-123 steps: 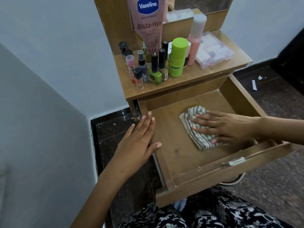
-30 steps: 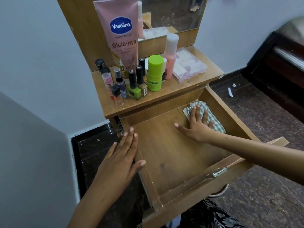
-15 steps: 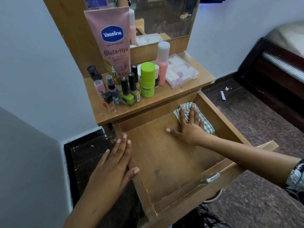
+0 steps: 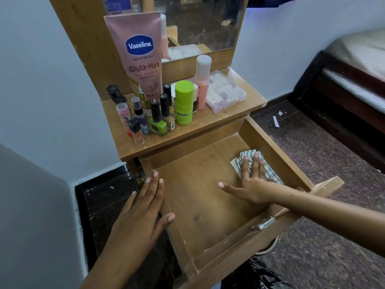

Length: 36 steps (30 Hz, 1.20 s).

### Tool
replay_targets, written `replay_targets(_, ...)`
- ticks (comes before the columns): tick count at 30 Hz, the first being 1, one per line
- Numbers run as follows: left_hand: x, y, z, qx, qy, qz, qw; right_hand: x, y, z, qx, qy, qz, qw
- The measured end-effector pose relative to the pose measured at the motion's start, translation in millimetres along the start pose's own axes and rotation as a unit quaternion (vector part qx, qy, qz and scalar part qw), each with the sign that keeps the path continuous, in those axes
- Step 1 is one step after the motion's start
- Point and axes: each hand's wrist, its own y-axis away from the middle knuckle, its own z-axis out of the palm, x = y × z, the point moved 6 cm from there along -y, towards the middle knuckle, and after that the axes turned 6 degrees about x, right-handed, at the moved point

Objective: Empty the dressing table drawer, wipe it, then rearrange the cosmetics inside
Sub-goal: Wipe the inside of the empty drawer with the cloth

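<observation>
Drawer [image 4: 208, 205]: cloth [image 4: 245, 158] under right hand [image 4: 253, 184], far-right corner.

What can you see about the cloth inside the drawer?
The striped cloth is a small, soft-looking fabric rag with grey and white stripes, crumpled rather than spread flat. It lies on the wooden floor of the open drawer, in the far right corner beside the right wall. The right hand presses on it with straight fingers, covering its middle.

Right hand [image 4: 253, 185] presses striped cloth [image 4: 248, 161] into drawer [image 4: 200, 197] corner; left hand [image 4: 143, 207] flat on its side.
</observation>
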Motion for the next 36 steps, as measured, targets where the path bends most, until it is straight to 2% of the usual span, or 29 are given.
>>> replay_targets(4,1.1,-1.8,-1.3,-0.016,-0.007,-0.008,1.000,-11.5,-18.1,-7.7,0.031,-0.021,-0.013,0.999)
replay_targets(10,2.5,-2.5,-2.3,-0.038,-0.014,-0.011,0.999,-36.0,-37.7,-24.9,0.110,-0.073,-0.077,0.988)
replay_targets(13,1.6,-2.0,-2.4,-0.044,-0.020,-0.011,0.999,-38.4,-43.5,-28.0,0.122,-0.076,-0.089,0.986)
replay_targets(17,1.2,-3.7,-2.5,-0.068,-0.051,-0.007,0.996,-28.0,-44.1,-21.0,0.097,-0.074,-0.062,0.991)
replay_targets(23,5.5,-2.7,-5.5,-0.089,-0.030,-0.007,0.996,9.5,-23.8,6.1,0.008,-0.074,0.007,0.997)
replay_targets(28,3.5,-2.7,-7.3,-0.098,-0.039,-0.012,0.994,-0.7,-6.1,12.3,-0.028,-0.119,0.053,0.991)
replay_targets(31,3.0,-3.7,-8.1,-0.102,-0.036,-0.011,0.994,-19.7,5.8,16.0,-0.057,-0.147,0.047,0.986)
replay_targets(36,3.6,-3.1,-9.2,-0.098,-0.014,-0.013,0.995,-58.1,25.7,42.9,-0.082,-0.109,-0.015,0.991)
